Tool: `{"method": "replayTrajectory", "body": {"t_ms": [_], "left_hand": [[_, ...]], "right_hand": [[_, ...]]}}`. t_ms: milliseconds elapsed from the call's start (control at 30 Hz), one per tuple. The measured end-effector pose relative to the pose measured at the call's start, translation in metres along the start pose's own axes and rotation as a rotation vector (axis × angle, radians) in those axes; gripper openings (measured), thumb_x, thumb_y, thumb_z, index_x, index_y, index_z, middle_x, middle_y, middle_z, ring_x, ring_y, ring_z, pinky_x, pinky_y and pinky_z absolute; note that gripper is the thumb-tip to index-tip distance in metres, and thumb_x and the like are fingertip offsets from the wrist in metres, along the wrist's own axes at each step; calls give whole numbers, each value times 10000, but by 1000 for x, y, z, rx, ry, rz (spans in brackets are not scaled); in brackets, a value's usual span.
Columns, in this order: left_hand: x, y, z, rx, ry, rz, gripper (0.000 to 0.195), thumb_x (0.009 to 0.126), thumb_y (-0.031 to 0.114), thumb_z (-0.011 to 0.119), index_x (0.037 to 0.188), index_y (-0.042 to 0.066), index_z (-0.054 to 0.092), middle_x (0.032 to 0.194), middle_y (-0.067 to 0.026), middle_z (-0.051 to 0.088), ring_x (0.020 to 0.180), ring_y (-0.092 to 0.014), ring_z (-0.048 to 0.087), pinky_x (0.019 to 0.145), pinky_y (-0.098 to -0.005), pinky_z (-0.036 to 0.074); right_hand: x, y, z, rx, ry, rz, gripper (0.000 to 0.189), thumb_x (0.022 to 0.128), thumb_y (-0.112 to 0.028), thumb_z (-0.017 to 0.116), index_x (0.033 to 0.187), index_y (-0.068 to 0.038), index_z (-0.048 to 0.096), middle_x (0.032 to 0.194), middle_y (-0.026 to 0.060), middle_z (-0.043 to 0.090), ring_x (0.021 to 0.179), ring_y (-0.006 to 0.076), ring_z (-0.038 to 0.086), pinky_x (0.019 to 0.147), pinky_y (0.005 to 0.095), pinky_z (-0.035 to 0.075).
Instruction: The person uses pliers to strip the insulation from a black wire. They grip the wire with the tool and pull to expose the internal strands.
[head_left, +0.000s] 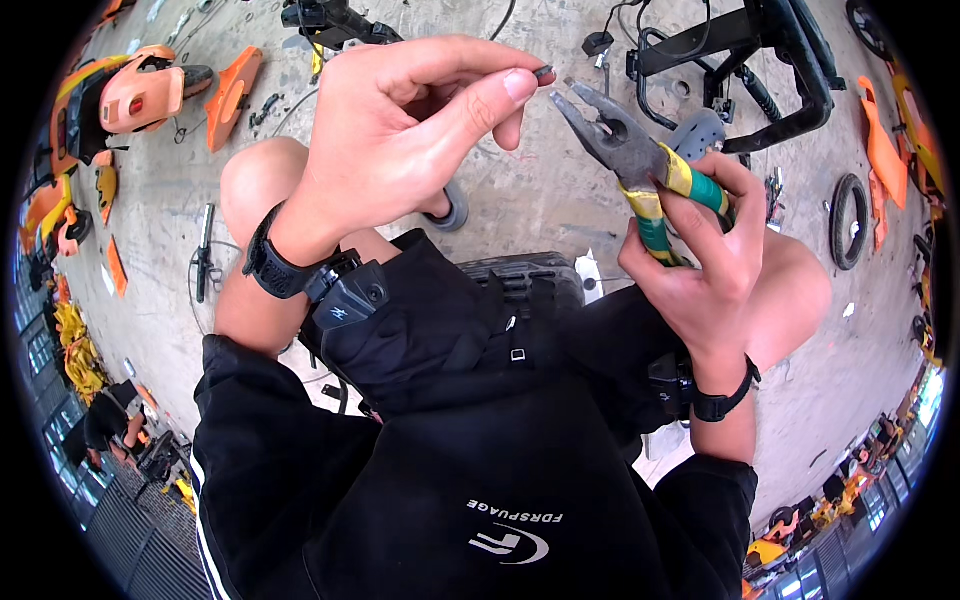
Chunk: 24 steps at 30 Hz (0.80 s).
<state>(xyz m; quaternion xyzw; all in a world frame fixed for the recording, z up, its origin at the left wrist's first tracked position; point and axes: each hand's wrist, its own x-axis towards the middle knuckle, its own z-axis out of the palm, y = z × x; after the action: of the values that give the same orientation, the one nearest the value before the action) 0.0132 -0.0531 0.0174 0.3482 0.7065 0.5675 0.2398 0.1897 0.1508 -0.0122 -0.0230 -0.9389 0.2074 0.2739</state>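
Between thumb and forefinger my left hand (409, 135) pinches a small dark piece (545, 73), whose tip alone shows past the fingers; its kind cannot be made out. My right hand (709, 255) grips combination pliers (619, 139) by their green and yellow handles. The plier jaws are parted and point up and left. Their tips lie just right of the small piece, with a narrow gap and nothing between them. Both hands are raised above the concrete floor (517, 195), over my knees.
A black metal vehicle frame (750, 82) with a shock absorber stands ahead on the right. A tyre (849, 222) lies at the right. Orange body panels (232, 97) and a black tube part (203, 251) lie left. A black plastic crate (525, 274) is between my legs. Another person (112, 424) bends at far left.
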Motion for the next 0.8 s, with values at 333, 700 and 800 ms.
{"method": "replayTrajectory", "body": {"t_ms": [333, 700, 800], "left_hand": [[-1, -4, 4, 167, 18, 65, 185, 970, 55, 650, 1116, -33, 723, 717, -41, 682, 604, -45, 597, 514, -188, 447], [0, -10, 6, 273, 23, 164, 171, 942, 42, 671, 1089, -12, 740, 660, -14, 668, 521, 2, 534, 440, -179, 374], [0, -10, 7, 275, 23, 141, 171, 934, 40, 677, 1084, -12, 741, 653, -5, 667, 510, 8, 527, 432, -181, 367]], "right_hand": [[3, -5, -4, 11, -103, 33, 391, 563, 23, 785, 948, -15, 729, 1106, 161, 591, 954, 298, 619, 819, 365, 511], [3, -4, -5, -50, -138, 32, 382, 558, -4, 768, 939, -16, 740, 1084, 150, 618, 945, 302, 621, 817, 383, 508], [3, -2, -6, -70, -138, 15, 371, 559, -7, 760, 929, -17, 741, 1074, 139, 635, 939, 305, 622, 823, 390, 503]]}}
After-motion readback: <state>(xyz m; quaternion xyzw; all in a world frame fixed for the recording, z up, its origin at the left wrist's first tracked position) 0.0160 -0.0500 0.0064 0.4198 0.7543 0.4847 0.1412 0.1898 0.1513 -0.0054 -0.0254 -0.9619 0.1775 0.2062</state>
